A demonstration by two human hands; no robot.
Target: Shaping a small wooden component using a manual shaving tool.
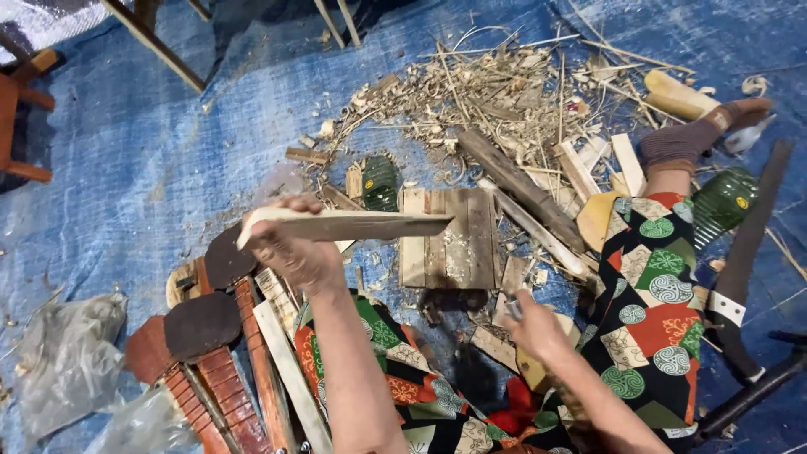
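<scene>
Long flat wood strip [345,224]: held level, gripped at left end by left hand [294,248], fingers wrapped round it; tip points right, above small plank board [445,240]. Right hand [538,329]: near right, closed on small metal tool [514,308], kind unclear. Far: heap of wood shavings [496,92]. Near left: round-ended wooden paddles [202,324]. Under all: blue tarpaulin [143,160].
</scene>
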